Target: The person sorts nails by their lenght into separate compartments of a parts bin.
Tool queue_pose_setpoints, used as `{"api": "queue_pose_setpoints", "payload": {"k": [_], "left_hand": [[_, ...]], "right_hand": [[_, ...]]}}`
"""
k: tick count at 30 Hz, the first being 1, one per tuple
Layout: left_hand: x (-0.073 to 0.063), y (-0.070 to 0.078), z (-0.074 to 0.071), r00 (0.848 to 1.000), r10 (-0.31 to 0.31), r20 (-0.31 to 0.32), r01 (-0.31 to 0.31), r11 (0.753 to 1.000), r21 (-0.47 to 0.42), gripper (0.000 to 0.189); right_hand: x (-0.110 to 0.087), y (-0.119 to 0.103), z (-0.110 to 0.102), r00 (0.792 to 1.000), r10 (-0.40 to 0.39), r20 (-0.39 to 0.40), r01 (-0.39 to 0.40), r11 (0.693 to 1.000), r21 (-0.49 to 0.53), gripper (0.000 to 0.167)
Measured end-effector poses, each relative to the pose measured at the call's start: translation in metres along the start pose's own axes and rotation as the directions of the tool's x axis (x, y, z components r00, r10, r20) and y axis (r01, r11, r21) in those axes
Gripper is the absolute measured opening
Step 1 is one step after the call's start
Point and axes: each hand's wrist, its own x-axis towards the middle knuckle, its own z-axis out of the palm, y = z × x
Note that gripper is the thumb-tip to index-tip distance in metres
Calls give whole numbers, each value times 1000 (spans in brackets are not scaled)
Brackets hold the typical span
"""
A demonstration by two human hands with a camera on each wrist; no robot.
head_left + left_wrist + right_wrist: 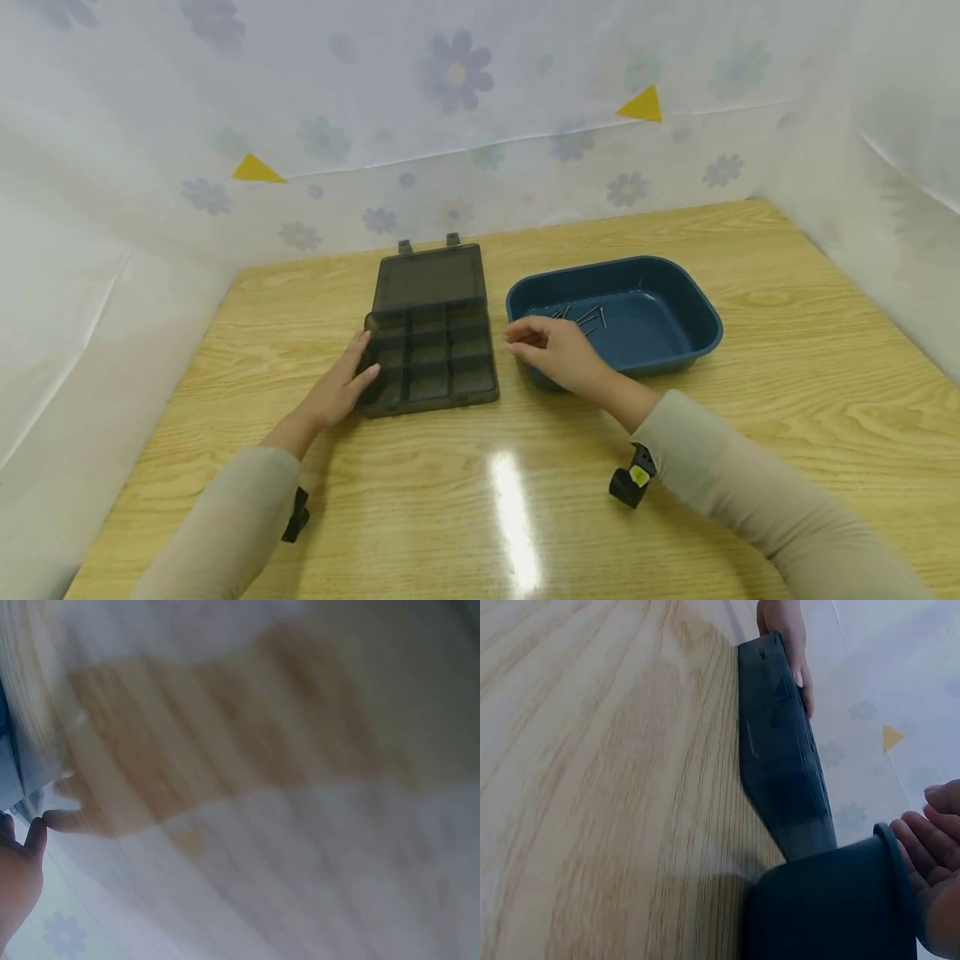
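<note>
A dark translucent organizer box [427, 387] lies on the table with its lid [431, 279] folded back and several compartments exposed. My left hand [341, 392] rests along its left edge, fingers straight, thumb over the near left compartment. In the right wrist view, the left fingers [799, 667] touch the box's rim. To the right stands a blue bin [660, 325] with several thin metal nails or screws [588, 318] in its left part. Over the bin's left rim is my right hand [566, 354], fingers loosely bent with a gap to the thumb; nothing shows between them.
Under everything is a wood-grain table [420, 500]. A white flowered curtain [457, 158] hangs behind and along the sides, with two yellow triangles on it. Each wrist carries a black strap-on device [630, 482]. The organizer box and bin stand close together.
</note>
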Motion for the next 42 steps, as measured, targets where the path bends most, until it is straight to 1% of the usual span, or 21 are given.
{"api": "queue_pose_setpoints", "payload": {"k": [6,10,15,19,23,26,29,33,39,42], "left_hand": [[0,0,0,1000,-2,-1,2,1000,-3,60],[-1,3,-1,1000,-2,6,3,1000,-8,60],[-1,4,-2,1000,-5,10,5,1000,-13,60],[-1,4,-2,1000,-5,11,5,1000,-18,60],[-1,3,-1,1000,0,10,0,1000,-17,60],[0,2,-1,1000,4,7,-4,1000,-16,60],[0,1,-1,1000,1,7,-1,1000,-15,60],[0,-1,-1,1000,1,9,-1,1000,-16,60],[0,-1,-2,1000,1,15,0,1000,-22,60],[1,-2,-2,1000,1,16,-1,1000,-22,60]], "right_hand": [[1,9,-13,998,56,41,-56,998,-15,23],[2,15,-22,992,84,99,-80,996,-45,26],[6,19,-30,976,111,190,-96,992,-86,30],[10,22,-34,959,146,244,-123,986,-109,30],[13,26,-38,943,157,293,-113,980,-161,31],[16,28,-41,932,154,327,-100,979,-176,30],[18,30,-43,919,163,358,-105,979,-176,28],[21,37,-45,904,173,391,-98,974,-205,25],[25,46,-46,890,183,418,-72,961,-267,20],[26,47,-44,890,185,417,-54,950,-307,18]]}}
